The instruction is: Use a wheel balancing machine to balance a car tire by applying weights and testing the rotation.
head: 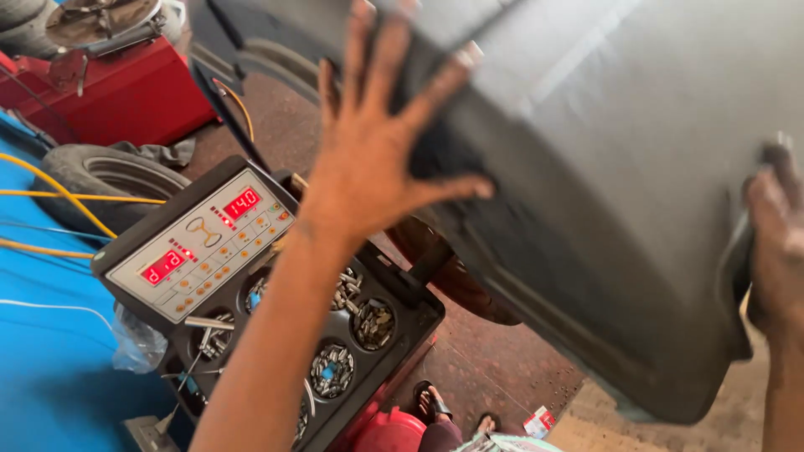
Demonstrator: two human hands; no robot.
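The left hand is spread wide, fingers splayed, its palm flat against the grey hood that fills the upper right of the frame. An open palm like this suits steadying or pushing a broad curved shell that offers nothing to pinch there. The right hand, at the right edge of the frame, has its fingers curled round the hood's far rim, so the hood is braced from both sides. How tightly that hand closes cannot be told, since it is partly cut off. Under the hood's lower edge, near the frame's middle, a sliver of a wheel shows.

Lower left sits a console with red number displays and orange buttons, tilted up toward the person so it reads at a glance. Just below it, a black tray has round cups holding small metal weights, sorted and close to reach. A tyre lies on the floor at left, yellow hoses cross it, and a red machine stands in the upper left
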